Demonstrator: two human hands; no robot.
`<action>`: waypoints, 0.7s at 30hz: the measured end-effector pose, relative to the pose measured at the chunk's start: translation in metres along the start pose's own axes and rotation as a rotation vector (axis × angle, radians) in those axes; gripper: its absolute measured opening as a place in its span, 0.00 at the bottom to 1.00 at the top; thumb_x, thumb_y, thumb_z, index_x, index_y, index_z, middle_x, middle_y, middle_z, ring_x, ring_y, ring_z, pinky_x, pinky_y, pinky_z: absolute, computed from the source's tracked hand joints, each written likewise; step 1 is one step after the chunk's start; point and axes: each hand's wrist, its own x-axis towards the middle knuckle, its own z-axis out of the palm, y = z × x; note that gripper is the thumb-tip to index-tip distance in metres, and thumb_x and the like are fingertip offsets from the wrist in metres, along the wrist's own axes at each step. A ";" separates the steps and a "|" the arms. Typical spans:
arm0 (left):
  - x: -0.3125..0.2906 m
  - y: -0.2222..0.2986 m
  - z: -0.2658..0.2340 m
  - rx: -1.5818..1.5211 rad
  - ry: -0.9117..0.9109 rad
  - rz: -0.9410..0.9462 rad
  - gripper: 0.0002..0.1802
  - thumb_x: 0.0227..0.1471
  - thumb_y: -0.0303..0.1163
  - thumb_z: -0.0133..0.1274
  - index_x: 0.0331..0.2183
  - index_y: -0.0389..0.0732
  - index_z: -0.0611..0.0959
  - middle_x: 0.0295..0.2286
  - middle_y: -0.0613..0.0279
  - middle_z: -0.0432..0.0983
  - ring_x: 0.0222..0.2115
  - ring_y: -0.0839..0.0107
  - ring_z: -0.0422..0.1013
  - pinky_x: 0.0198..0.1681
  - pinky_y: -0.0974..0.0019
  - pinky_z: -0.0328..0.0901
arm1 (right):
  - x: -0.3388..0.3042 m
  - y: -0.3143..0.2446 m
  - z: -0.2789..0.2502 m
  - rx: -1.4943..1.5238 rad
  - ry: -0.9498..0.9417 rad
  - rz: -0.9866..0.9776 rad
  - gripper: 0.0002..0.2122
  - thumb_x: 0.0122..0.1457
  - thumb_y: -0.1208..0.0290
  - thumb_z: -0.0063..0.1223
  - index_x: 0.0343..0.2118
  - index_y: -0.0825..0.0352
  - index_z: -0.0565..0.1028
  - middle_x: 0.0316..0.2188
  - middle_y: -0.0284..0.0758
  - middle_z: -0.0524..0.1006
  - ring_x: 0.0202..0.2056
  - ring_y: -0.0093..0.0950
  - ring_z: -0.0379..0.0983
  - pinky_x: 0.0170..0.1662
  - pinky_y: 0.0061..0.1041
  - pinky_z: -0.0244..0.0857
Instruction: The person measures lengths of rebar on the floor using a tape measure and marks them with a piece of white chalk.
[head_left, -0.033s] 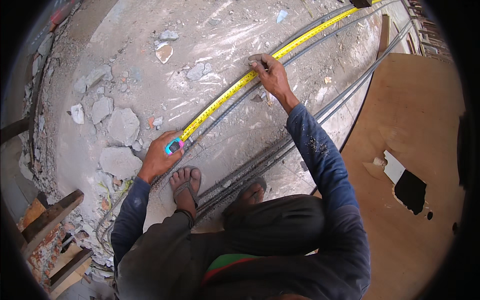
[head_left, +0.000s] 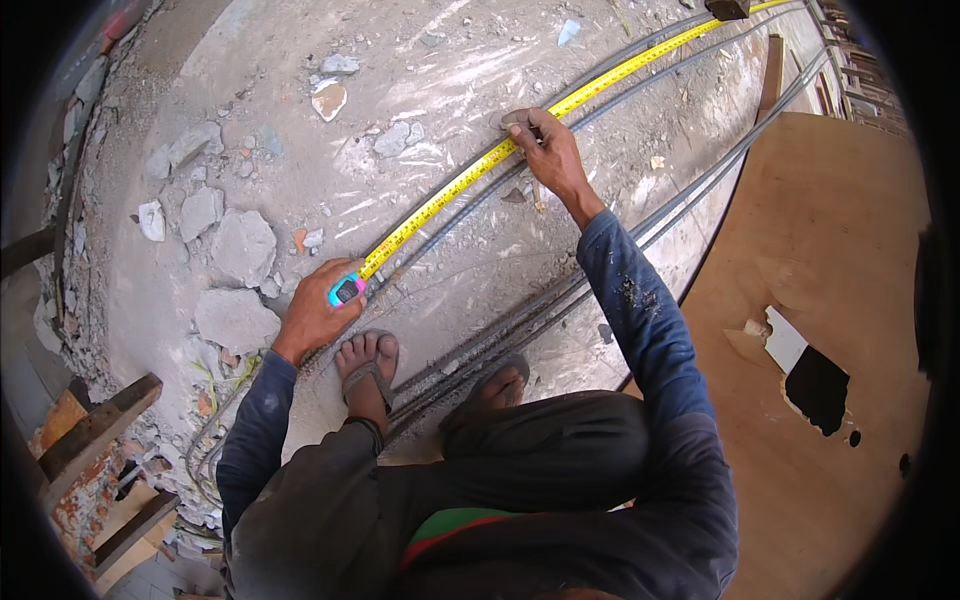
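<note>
A tape measure (head_left: 347,291) with a turquoise and pink case is gripped in my left hand (head_left: 318,312), low over the floor by my foot. Its yellow blade (head_left: 432,205) runs out to the upper right along thin steel reinforcing bars (head_left: 474,201). My right hand (head_left: 550,150) reaches across the blade partway along it, thumb and fingers pinched together at its far edge. A small pale bit seems to show between those fingertips, too small to name. Toward the blade's far stretch, a dark block (head_left: 728,9) sits over the bars and tape.
Broken concrete chunks (head_left: 243,247) and rubble lie at the left, near wooden beams (head_left: 105,425). More steel bars (head_left: 480,352) pass by my sandalled feet (head_left: 368,370). On the right lies a brown plywood sheet (head_left: 800,230) with a jagged hole.
Hardly anything differs. The view has shifted slightly; both hands keep their places on the tape measure and at its blade.
</note>
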 end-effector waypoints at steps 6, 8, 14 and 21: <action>0.000 0.003 0.002 0.038 0.022 0.027 0.28 0.43 0.33 0.60 0.48 0.35 0.78 0.44 0.47 0.73 0.45 0.50 0.71 0.51 0.58 0.64 | 0.000 0.009 -0.012 0.071 -0.081 0.099 0.10 0.59 0.69 0.54 0.41 0.66 0.78 0.33 0.41 0.80 0.34 0.31 0.76 0.40 0.28 0.68; 0.002 0.004 0.002 0.045 0.024 0.028 0.28 0.43 0.33 0.59 0.48 0.36 0.77 0.43 0.47 0.73 0.44 0.50 0.71 0.50 0.58 0.64 | 0.002 0.010 -0.012 0.115 -0.102 0.124 0.10 0.59 0.69 0.55 0.41 0.66 0.78 0.32 0.40 0.80 0.34 0.30 0.75 0.40 0.28 0.68; 0.007 0.005 -0.002 0.072 -0.007 -0.053 0.28 0.43 0.34 0.58 0.49 0.38 0.77 0.37 0.47 0.72 0.39 0.49 0.71 0.45 0.56 0.65 | 0.005 0.002 -0.006 0.007 -0.155 0.037 0.11 0.58 0.68 0.56 0.41 0.67 0.78 0.32 0.42 0.80 0.33 0.30 0.76 0.39 0.27 0.68; 0.008 0.004 -0.004 0.082 -0.026 -0.044 0.29 0.43 0.35 0.58 0.49 0.37 0.77 0.34 0.48 0.72 0.37 0.49 0.70 0.43 0.55 0.64 | 0.007 -0.018 0.004 -0.092 -0.325 0.037 0.11 0.58 0.69 0.57 0.40 0.69 0.78 0.29 0.38 0.80 0.29 0.26 0.73 0.34 0.25 0.67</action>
